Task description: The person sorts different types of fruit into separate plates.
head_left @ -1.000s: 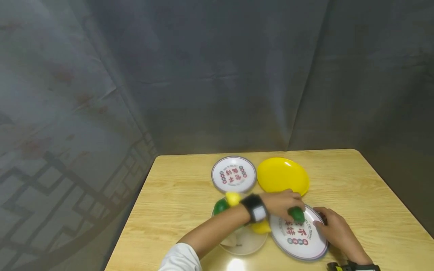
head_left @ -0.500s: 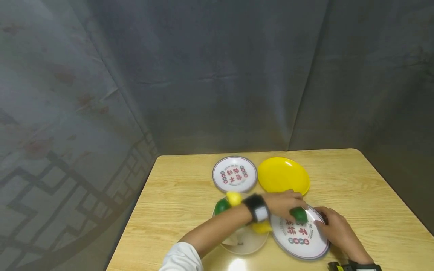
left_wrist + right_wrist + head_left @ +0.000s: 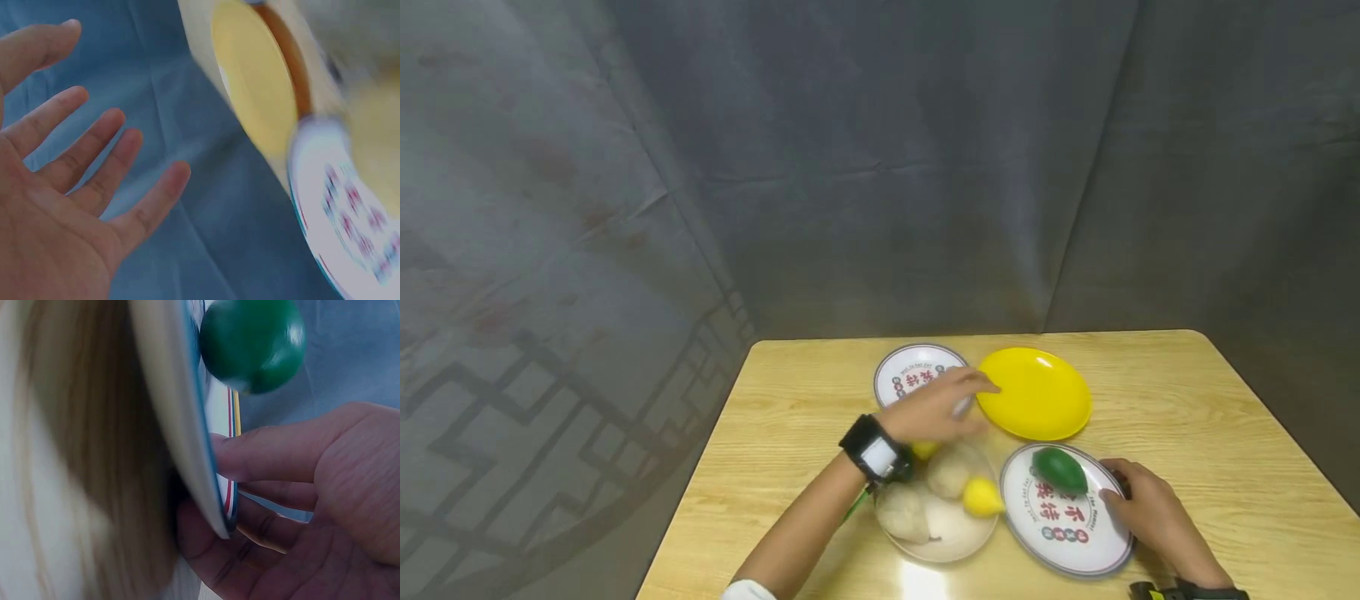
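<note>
My left hand [image 3: 936,408] hangs over the far side of a cream bowl [image 3: 951,554], overlapping the front of a white printed plate [image 3: 901,371]. Its fingers are spread and hold nothing in the left wrist view. My right hand [image 3: 1153,512] pinches the right rim of another white printed plate [image 3: 1037,533], thumb on top and fingers beneath. On that plate lies a dark green oval fruit [image 3: 1060,470]. A yellow lemon [image 3: 981,497] sits at the bowl's right rim, with pale rounded pieces [image 3: 902,511] beside it. Part of the bowl is hidden by my left wrist.
A yellow plate [image 3: 1037,396] stands behind the right-hand plate. Another yellow fruit [image 3: 925,450] shows partly under my left hand. The wooden table [image 3: 797,392] ends at grey curtains [image 3: 910,208] behind and on both sides.
My left hand has let go of the green fruit on the plate and moved left and back, above the bowl. My right hand stays on the plate's rim.
</note>
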Demonstrator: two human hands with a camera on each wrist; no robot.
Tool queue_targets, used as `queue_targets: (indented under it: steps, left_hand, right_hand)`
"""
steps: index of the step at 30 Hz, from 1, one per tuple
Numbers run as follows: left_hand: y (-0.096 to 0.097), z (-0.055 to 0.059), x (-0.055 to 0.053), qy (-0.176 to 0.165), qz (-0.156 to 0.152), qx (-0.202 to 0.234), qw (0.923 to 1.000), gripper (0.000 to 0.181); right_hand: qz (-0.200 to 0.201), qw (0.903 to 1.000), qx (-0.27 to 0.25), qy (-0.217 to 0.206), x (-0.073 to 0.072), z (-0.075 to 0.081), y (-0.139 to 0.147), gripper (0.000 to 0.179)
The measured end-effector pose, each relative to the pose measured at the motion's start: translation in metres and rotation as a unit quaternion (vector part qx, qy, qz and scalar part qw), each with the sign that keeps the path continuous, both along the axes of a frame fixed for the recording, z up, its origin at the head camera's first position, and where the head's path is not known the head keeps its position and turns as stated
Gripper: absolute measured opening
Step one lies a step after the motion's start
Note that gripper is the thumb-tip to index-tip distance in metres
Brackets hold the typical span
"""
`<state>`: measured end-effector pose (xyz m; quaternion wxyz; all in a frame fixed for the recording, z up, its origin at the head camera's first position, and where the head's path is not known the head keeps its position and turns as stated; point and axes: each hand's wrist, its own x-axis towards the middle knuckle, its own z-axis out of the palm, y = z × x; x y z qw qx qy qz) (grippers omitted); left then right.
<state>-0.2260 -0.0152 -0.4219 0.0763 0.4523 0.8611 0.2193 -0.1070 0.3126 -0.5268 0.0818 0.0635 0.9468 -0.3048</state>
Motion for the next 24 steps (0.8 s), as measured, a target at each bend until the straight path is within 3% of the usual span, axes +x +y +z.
queue_targets:
  steps: [2, 5, 10, 17, 24]
  left_hand:
    - [-0.027, -0.007, -0.005, 0.01, 0.03, 0.026, 0.9992, 0.052]
    - [-0.064, -0.027, -0.009, 0.011, 0.074, 0.057, 0.9956, 0.049]
    - [-0.105, -0.064, -0.001, -0.015, 0.124, 0.061, 0.9902, 0.052]
    - [-0.123, -0.091, 0.019, -0.073, 0.13, 0.081, 0.9855, 0.046]
    - [-0.126, -0.098, 0.037, -0.109, 0.123, 0.07, 0.9839, 0.058]
  right_hand:
    - [0.001, 1.0, 0.0, 0.002, 0.002, 0.0, 0.001, 0.056]
    - [0.0, 1.0, -0.003, 0.0, 0.004, 0.0, 0.001, 0.056]
    - [-0.003, 1.0, 0.001, -0.002, 0.007, 0.0, 0.002, 0.056]
    - [-0.012, 0.9999, 0.002, 0.005, 0.008, -0.001, 0.0, 0.058]
    - [-0.016, 0.9998, -0.007, -0.004, 0.01, -0.002, -0.002, 0.059]
